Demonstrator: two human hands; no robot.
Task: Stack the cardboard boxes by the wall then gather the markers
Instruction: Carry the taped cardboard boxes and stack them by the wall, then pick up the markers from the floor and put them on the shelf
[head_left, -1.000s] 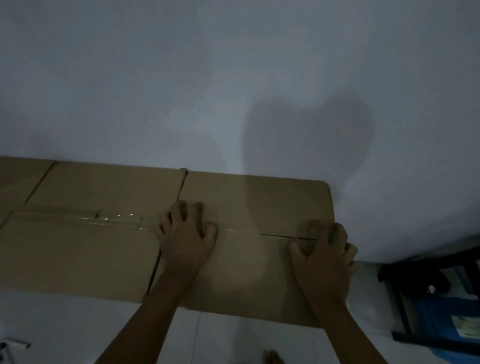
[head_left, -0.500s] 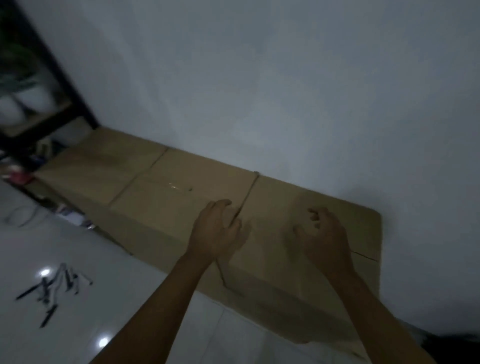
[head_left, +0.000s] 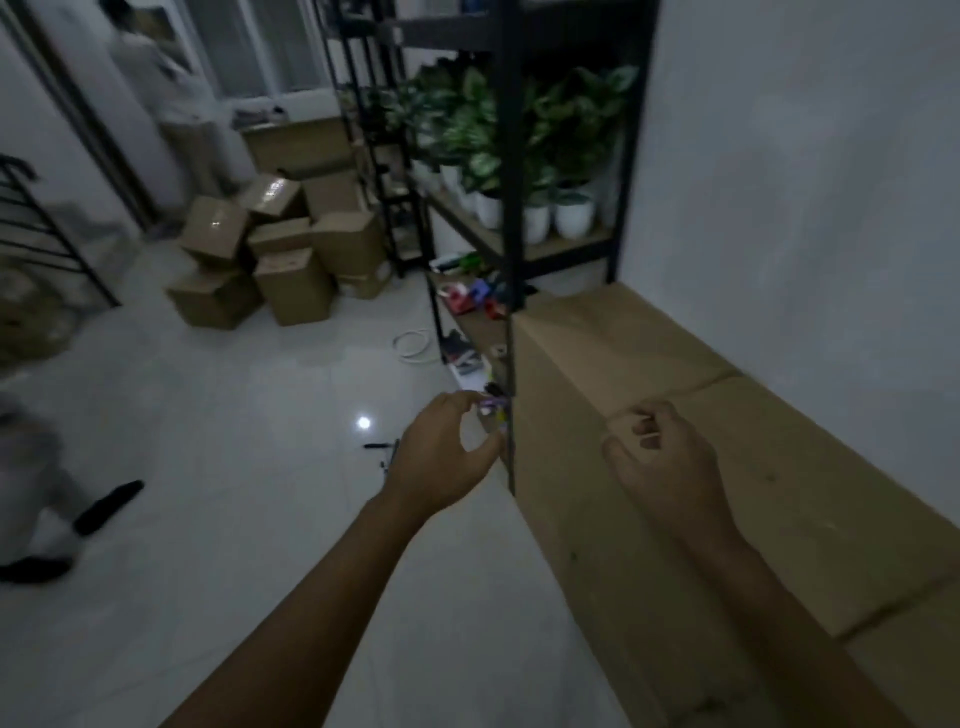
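A row of brown cardboard boxes (head_left: 691, 395) stands end to end along the white wall on the right. My right hand (head_left: 667, 460) hovers just above their tops, fingers loosely curled, holding nothing. My left hand (head_left: 441, 460) is out over the floor beside the boxes' front face, fingers bent in a C and apart, empty. A few dark markers (head_left: 383, 451) lie on the white tiles just left of that hand, partly hidden behind it.
A black metal shelf rack (head_left: 511, 218) with potted plants stands beyond the row's far end. A loose pile of cardboard boxes (head_left: 275, 249) sits further back. A white cable (head_left: 413, 347) lies on the floor. Another person's feet (head_left: 78, 525) are at left; someone stands at the back.
Both hands have lifted off the box tops. My view has swung left from the wall to the room, bringing the rack, the box pile and the markers into sight.
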